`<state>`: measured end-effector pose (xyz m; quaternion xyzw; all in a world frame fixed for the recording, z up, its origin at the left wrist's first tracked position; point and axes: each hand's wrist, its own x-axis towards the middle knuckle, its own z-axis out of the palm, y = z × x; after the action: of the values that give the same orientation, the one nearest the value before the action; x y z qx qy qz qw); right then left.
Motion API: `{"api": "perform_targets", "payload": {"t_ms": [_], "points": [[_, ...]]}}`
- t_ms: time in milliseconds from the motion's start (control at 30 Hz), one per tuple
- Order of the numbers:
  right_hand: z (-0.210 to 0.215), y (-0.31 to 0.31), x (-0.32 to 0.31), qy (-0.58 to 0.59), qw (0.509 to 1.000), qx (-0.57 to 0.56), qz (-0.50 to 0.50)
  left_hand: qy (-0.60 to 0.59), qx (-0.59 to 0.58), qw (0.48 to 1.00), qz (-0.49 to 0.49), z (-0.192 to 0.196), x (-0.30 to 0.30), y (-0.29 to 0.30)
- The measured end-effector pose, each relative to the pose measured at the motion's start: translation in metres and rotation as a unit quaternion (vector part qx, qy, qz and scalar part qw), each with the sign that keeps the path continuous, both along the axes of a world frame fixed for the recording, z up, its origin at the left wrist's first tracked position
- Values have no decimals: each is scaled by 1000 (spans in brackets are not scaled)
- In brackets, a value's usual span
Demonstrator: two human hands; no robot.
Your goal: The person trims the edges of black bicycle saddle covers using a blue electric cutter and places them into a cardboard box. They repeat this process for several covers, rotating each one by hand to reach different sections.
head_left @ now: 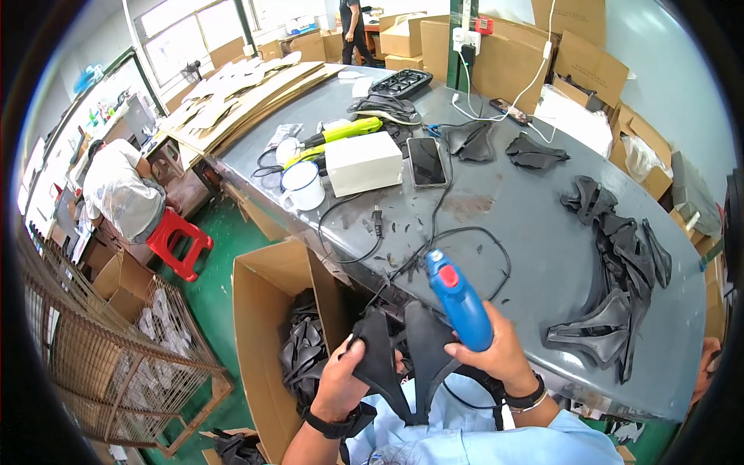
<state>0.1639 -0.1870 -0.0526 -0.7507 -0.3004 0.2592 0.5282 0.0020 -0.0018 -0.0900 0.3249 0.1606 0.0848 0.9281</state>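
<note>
Close in front of me, my left hand (338, 381) is closed on the left wing of a black, forked, saddle-shaped piece (377, 360). Its two wings join at a narrow end toward my body. My right hand (496, 350) wraps round a blue handheld power tool (463, 310) with a red button, pointing up and away from me. The right thumb lies by the edge of the piece's right wing; whether those fingers also grip the piece is hidden. More black molded pieces (593, 329) lie in a heap on the right of the grey table (535, 232).
A cardboard box (267, 310) of black pieces stands left of me. On the table are a white box (364, 164), enamel mug (302, 186), phone (426, 163), yellow-green tool (341, 133) and loose black cable (465, 231). Beyond, a person sits on a red stool (178, 242); another stands at the back.
</note>
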Motion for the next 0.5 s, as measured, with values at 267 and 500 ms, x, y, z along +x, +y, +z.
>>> {"api": "perform_targets", "payload": {"t_ms": [267,500], "points": [[-8,9,-25,-121,991,-49,14,-42,18,941,336,14,16,-18],[-24,22,-55,-277,951,-65,119,-122,109,894,416,6,27,-31]]}}
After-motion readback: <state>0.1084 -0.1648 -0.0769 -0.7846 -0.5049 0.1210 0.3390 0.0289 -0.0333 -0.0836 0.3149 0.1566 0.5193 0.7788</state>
